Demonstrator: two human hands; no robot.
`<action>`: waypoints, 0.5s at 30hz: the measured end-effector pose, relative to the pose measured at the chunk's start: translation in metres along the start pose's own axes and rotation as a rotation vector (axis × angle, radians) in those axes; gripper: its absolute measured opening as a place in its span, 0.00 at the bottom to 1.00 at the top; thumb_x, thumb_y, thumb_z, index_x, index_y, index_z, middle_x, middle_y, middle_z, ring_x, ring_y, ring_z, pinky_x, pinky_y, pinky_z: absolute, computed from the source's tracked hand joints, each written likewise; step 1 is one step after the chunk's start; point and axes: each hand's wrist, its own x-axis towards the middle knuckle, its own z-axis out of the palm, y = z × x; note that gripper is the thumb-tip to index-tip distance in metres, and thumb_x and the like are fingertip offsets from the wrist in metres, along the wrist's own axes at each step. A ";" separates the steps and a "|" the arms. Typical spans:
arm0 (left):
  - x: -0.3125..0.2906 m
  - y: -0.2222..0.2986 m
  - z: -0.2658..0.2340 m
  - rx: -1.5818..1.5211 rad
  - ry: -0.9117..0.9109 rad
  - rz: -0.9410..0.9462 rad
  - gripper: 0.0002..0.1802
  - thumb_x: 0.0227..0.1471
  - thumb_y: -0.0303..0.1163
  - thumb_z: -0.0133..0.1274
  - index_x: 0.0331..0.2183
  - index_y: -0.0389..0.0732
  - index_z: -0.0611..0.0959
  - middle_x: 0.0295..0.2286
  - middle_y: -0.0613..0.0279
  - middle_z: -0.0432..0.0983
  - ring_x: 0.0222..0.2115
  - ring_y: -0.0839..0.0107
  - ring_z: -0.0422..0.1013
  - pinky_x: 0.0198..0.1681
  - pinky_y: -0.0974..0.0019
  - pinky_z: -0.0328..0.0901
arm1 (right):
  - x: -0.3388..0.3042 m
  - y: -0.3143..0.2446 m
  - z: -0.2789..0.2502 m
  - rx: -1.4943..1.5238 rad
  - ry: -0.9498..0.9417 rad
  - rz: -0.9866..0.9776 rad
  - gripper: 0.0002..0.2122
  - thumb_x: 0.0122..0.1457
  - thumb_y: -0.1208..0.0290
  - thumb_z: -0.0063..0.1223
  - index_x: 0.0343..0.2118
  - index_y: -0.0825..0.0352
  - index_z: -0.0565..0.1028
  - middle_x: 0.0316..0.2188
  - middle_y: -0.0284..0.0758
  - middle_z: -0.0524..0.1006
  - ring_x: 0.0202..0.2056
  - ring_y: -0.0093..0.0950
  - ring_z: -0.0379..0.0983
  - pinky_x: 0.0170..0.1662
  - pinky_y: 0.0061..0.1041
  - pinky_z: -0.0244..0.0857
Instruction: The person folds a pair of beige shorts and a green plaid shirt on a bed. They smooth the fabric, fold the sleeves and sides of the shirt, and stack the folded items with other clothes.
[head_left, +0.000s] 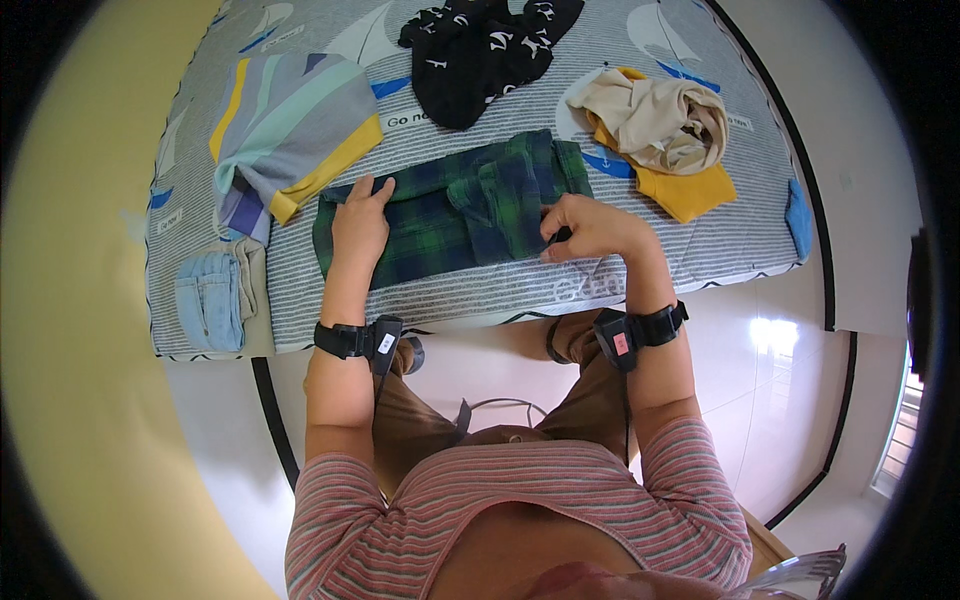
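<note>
A green and navy plaid shirt (420,235) lies partly folded on the bed in front of me, its right part doubled over in loose layers. My left hand (360,225) rests on the shirt's left end, fingers stretched out and apart. At the right side, my right hand (598,228) pinches the shirt's edge between curled fingers and thumb. Black bands with small boxes are strapped round both forearms.
The bed (640,262) has a striped cover. On it lie a multicoloured striped garment (300,120), folded light-blue denim (208,300), black printed cloth (480,65), a beige garment (655,115) over a yellow one (690,192), and a blue piece (797,220). A yellow wall (80,300) stands left.
</note>
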 end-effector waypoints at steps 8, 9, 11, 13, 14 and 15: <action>0.001 0.005 -0.003 0.013 -0.041 -0.026 0.26 0.43 0.18 0.44 0.46 0.48 0.75 0.50 0.51 0.63 0.53 0.58 0.57 0.51 0.49 0.57 | 0.017 -0.002 -0.009 -0.072 0.580 0.194 0.12 0.53 0.63 0.52 0.26 0.69 0.76 0.27 0.37 0.76 0.29 0.28 0.72 0.33 0.23 0.64; 0.003 0.006 -0.003 0.008 -0.048 -0.024 0.26 0.43 0.18 0.43 0.46 0.48 0.75 0.50 0.51 0.63 0.54 0.58 0.57 0.51 0.49 0.57 | 0.029 0.009 0.001 -0.173 0.749 0.032 0.11 0.53 0.64 0.51 0.30 0.68 0.76 0.32 0.39 0.75 0.34 0.30 0.72 0.37 0.27 0.64; 0.002 0.005 -0.003 0.001 -0.046 -0.027 0.25 0.44 0.19 0.43 0.46 0.48 0.75 0.50 0.51 0.63 0.53 0.58 0.57 0.51 0.49 0.57 | 0.041 0.018 0.014 -0.518 0.713 -0.053 0.19 0.57 0.63 0.44 0.50 0.64 0.66 0.55 0.40 0.60 0.57 0.36 0.54 0.56 0.42 0.49; 0.001 0.002 -0.002 -0.008 -0.037 -0.023 0.24 0.45 0.19 0.43 0.46 0.47 0.75 0.50 0.51 0.63 0.53 0.58 0.57 0.51 0.49 0.58 | 0.051 0.024 0.030 -0.623 0.584 0.113 0.22 0.59 0.58 0.39 0.54 0.64 0.61 0.57 0.40 0.56 0.59 0.36 0.48 0.59 0.42 0.43; 0.002 0.002 -0.001 -0.017 -0.028 -0.014 0.24 0.45 0.19 0.42 0.46 0.47 0.75 0.50 0.51 0.63 0.53 0.58 0.58 0.51 0.49 0.58 | 0.053 0.030 0.037 -0.677 0.517 0.199 0.24 0.60 0.56 0.37 0.56 0.64 0.58 0.58 0.40 0.54 0.61 0.36 0.46 0.60 0.42 0.40; 0.003 0.002 0.001 -0.026 -0.018 -0.005 0.23 0.46 0.20 0.42 0.45 0.46 0.75 0.50 0.50 0.63 0.53 0.57 0.58 0.50 0.49 0.58 | 0.053 0.040 0.041 -0.662 0.419 0.291 0.29 0.60 0.49 0.31 0.58 0.64 0.52 0.60 0.40 0.50 0.61 0.36 0.44 0.60 0.44 0.39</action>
